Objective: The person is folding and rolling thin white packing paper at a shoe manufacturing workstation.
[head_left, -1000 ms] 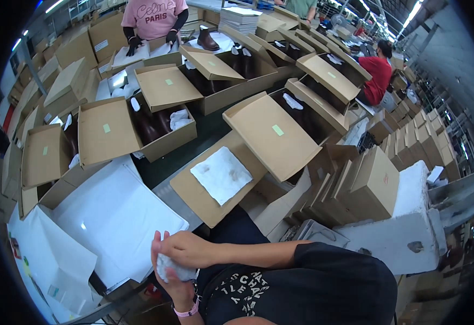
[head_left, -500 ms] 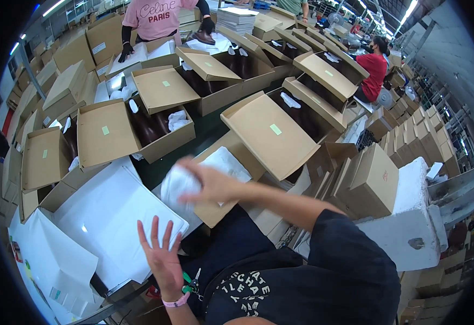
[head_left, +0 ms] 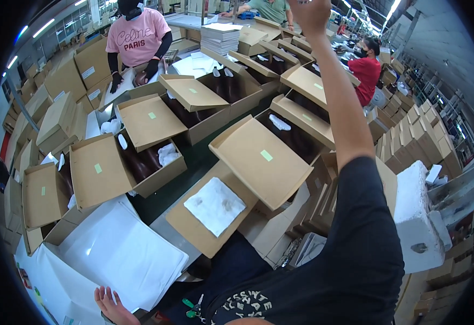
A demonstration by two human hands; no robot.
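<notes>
My right arm reaches up and far, its hand [head_left: 308, 16] at the upper edge of the picture. Most of those fingers are cut off or hidden, so what they hold does not show. Low at the left, my left hand [head_left: 115, 307] is open with fingers extended, beside a stack of large white paper sheets [head_left: 118, 249]. Between my arms, a white cloth or pad [head_left: 215, 205] with grey smudges lies on a brown cardboard piece [head_left: 210, 244]. Past it stands a shoe box [head_left: 261, 162] with its lid tilted and dark brown footwear [head_left: 296, 132] inside.
More lidded boxes [head_left: 101, 170] with dark brown footwear fill a dark green surface [head_left: 199, 151]. Across it, a person in a pink shirt [head_left: 139, 35] handles a brown shoe. Stacked boxes [head_left: 421, 135] and a white foam block [head_left: 418, 216] are at right.
My right hand has swung up and away from the middle, where it held a white bundle; the bundle is out of sight. My left hand has dropped lower left. The smudged cloth is now uncovered.
</notes>
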